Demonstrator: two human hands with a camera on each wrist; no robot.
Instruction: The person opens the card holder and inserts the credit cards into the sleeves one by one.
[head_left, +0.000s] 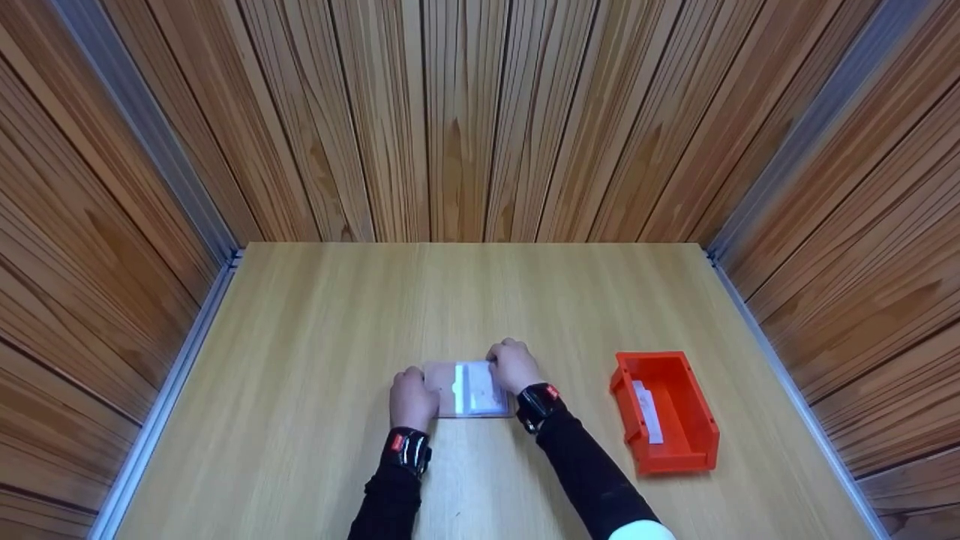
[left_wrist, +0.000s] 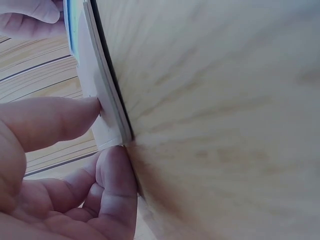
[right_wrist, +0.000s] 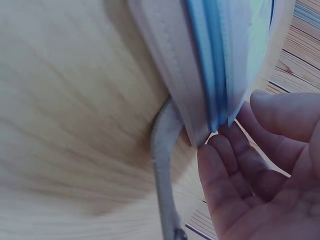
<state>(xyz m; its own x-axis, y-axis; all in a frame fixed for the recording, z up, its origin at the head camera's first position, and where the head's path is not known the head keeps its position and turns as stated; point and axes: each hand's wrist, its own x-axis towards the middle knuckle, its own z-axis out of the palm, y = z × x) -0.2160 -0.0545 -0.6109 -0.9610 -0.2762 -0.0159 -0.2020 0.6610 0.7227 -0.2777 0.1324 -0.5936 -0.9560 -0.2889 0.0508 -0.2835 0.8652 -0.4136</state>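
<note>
1. Left hand [head_left: 412, 401] pinches the left end of the pink wallet [head_left: 466, 390]; a loose pinch could slip.
2. Right hand [head_left: 516, 367], fingers curled, grips its right edge; an uneven pull could crease the clear sleeve [right_wrist: 247, 45].
3. The wallet lies lower centre in the head view; the grey strap [right_wrist: 164, 165] alongside could snag a finger.

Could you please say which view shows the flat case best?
The head view, because nearly the whole flat case shows from above. The left wrist view mostly shows its left end, the right wrist view its right end.
</note>
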